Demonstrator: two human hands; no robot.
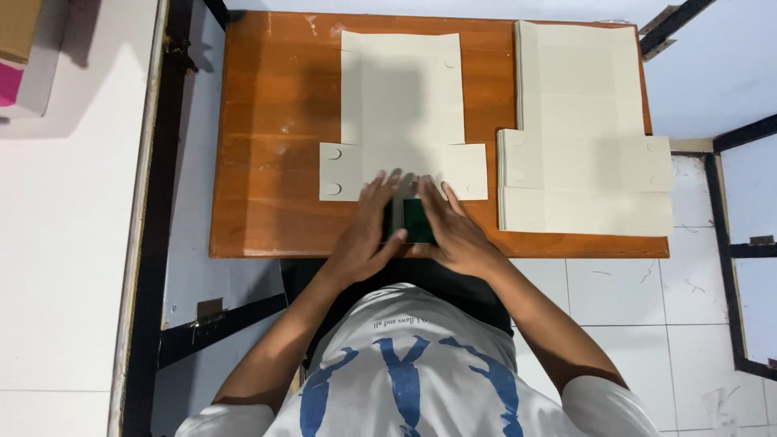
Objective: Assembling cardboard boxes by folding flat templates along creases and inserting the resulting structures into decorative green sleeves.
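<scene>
A flat cream cardboard cut-out with side flaps lies spread on the wooden table. At its near edge a dark green flap or panel shows between my hands. My left hand lies flat on the left of that green panel, fingers pointing away from me. To the panel's right, my right hand presses down in the same way. Both palms rest on the near part of the cardboard, close together, fingers spread.
A stack of the same cream cut-outs fills the right part of the table, reaching its right edge. White tiled floor lies to the right, and a black metal frame runs along the left.
</scene>
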